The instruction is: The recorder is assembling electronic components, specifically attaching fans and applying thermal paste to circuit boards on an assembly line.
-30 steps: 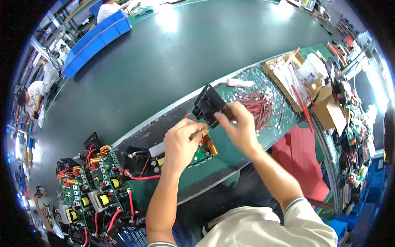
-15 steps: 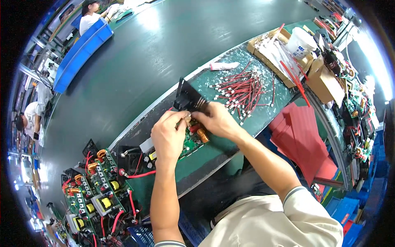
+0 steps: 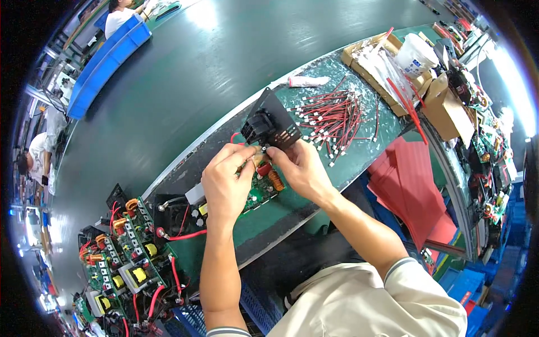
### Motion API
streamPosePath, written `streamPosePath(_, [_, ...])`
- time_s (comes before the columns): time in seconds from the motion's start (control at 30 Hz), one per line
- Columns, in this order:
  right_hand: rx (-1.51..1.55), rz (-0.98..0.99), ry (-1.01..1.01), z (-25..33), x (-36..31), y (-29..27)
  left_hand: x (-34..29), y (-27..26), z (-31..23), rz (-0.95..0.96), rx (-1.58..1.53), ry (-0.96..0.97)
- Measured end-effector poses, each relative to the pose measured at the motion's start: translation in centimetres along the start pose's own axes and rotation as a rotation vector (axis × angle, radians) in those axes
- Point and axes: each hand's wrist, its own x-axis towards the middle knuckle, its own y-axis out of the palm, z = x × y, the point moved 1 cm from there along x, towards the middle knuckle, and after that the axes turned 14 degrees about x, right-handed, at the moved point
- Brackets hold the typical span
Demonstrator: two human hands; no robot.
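Note:
A black panel (image 3: 282, 115) with a round black part (image 3: 257, 127) on its face and several slots stands tilted over a green circuit board (image 3: 255, 197). My right hand (image 3: 305, 173) grips the panel's lower edge, its thumb reaching toward my left fingertips. My left hand (image 3: 227, 178) is closed in a pinch just below the panel; what it pinches is small and mostly hidden. Beneath the hands the board carries a copper coil (image 3: 275, 180) and a red part (image 3: 264, 169). A thick red cable (image 3: 188, 236) runs out from the board's left end.
Red and black wires with white plugs (image 3: 334, 121) lie beyond my right hand. At right are a cardboard box (image 3: 359, 55), a white bucket (image 3: 415, 56) and red sheets (image 3: 401, 188). Finished-looking circuit boards (image 3: 126, 253) crowd the lower left. A blue bin (image 3: 106, 67) stands far left.
The black panel has turned so that more of its face and slots show, and it has risen a little. My right hand has shifted slightly right; both hands stay close together.

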Motion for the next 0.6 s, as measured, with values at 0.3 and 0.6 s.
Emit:
streamPosePath(0.3, [-0.202,0.009,-0.133,-0.2,0.1,-0.1,0.0,-0.1,-0.1,0.024,-0.026,-0.009])
streamPosePath(0.6, [-0.392,-0.011,-0.274,0.6,-0.7,0.9,-0.2,0.3,-0.3,-0.027,0.042,-0.017])
